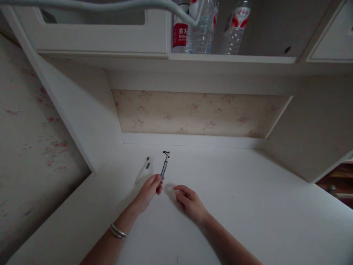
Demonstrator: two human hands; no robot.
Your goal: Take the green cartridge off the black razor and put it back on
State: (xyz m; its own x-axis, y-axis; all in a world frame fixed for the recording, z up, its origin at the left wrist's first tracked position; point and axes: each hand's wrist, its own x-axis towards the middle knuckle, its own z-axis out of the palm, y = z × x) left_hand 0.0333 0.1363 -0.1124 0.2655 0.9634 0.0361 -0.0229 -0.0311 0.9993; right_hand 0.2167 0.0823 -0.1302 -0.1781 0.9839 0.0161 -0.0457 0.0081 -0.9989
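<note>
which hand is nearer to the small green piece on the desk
Left. The left hand is just below the green piece in view; the right hand is farther off, lower right.

1. Slim tool (pixel 164 168), razor-shaped: grey handle, thin neck, small dark head set crosswise.
2. Pose: slanted, head at the far end, leaning slightly right.
3. Near end of the handle pinched in the left fingers (pixel 158 177), over the bench (pixel 220 176).
4. Finer details too small to read.
</note>
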